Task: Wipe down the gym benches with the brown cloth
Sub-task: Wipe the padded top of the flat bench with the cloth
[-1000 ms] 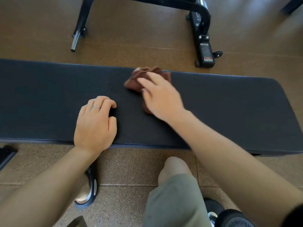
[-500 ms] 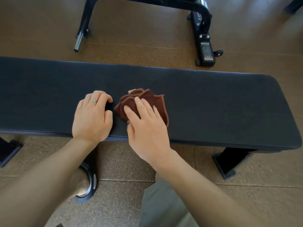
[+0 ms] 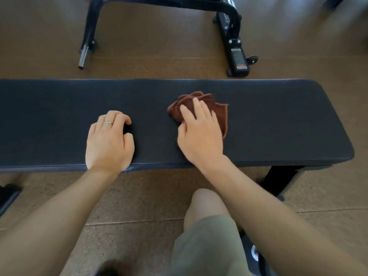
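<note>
A long dark padded gym bench (image 3: 278,120) runs across the view. On its right half lies the bunched brown cloth (image 3: 221,114). My right hand (image 3: 201,134) presses down on the cloth with fairly straight fingers, and my palm hides much of it. My left hand (image 3: 109,140) rests on the bench near its front edge, well to the left of the cloth. Its fingers are curled under and hold nothing; one of them wears a ring.
Beyond the bench a black metal equipment frame (image 3: 237,54) with a small wheel stands on the brown floor. The bench's black leg (image 3: 278,180) shows under its right end. My knee (image 3: 207,208) is just in front, and a dark weight (image 3: 253,253) lies by it.
My right hand slid the cloth from the bench's far edge toward the near edge, then rightward, away from my left hand. My left hand stayed in place.
</note>
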Action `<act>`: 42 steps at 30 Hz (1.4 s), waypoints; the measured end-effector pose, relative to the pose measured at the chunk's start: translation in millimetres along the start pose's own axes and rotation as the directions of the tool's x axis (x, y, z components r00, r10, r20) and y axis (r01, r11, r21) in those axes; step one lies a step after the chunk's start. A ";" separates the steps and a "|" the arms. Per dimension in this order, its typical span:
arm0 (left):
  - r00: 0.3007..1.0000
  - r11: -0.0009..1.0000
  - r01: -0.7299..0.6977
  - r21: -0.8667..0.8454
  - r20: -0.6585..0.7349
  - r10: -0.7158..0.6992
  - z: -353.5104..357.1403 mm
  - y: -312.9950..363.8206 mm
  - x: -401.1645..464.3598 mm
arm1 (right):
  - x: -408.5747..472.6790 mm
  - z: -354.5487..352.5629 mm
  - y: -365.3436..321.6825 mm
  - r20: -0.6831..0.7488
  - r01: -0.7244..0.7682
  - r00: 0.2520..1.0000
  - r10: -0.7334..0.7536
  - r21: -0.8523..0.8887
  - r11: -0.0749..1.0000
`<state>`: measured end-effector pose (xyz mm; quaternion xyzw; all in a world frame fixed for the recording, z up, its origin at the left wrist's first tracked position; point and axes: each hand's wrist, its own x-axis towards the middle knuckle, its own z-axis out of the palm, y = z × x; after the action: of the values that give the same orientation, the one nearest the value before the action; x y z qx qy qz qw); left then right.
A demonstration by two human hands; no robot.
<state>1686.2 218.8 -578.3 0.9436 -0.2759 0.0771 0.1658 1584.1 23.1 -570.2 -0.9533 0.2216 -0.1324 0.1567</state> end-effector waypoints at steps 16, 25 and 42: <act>0.976 0.978 -0.210 -0.001 0.062 0.209 -40.3 -70.0 5.6 | -42.8 -10.2 -6.6 -0.093 -0.243 0.967 0.238 -0.046 0.969; 0.992 0.996 -0.089 0.018 0.089 0.088 -47.8 -156.7 5.3 | -44.3 73.1 -210.0 -0.045 -0.010 0.999 0.010 -0.014 1.000; 0.992 0.997 -0.076 -0.034 0.102 0.079 -42.4 -158.1 4.3 | -55.2 72.4 -225.7 -0.100 -0.200 0.974 0.201 0.020 0.980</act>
<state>1774.0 357.1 -580.4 0.9324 -0.3216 0.0304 0.1623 1645.6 258.6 -565.9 -0.9173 0.3236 -0.1654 0.1626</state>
